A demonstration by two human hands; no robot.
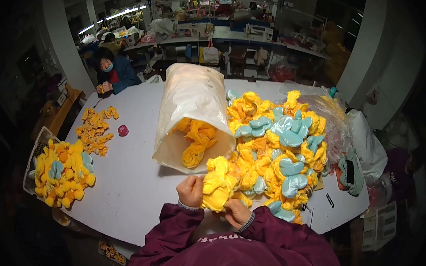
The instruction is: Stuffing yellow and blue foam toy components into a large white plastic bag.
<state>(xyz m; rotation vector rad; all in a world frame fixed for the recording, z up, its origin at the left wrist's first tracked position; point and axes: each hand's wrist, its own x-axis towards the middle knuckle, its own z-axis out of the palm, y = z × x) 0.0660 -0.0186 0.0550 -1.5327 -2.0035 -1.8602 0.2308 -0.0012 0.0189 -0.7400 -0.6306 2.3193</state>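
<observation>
Head view: a yellow piece (218, 184) is held over the near side of the table (133, 182), between two hands. Its left edge is gripped by the left hand (191, 192), whose fingers are curled tight with no gap seen; its lower edge is pinched by the right hand (237, 213), fingers bent in against the cloth, their tips hidden. Just right of and beyond the fingers, the pile (275, 151) of yellow and blue pieces is spread; whether the held piece is caught on it cannot be told. Should it be, neighbours could be dragged along by a pull. Cloth or seams could be strained if the fists were drawn apart hard, and the pile's near pieces could be swept off by the right sleeve (282, 231). Beyond the left fingers, the sack (191, 95) is laid with its mouth toward them; its limp rim could be folded in by a bump. Well left, a basket (41, 137) is set.
</observation>
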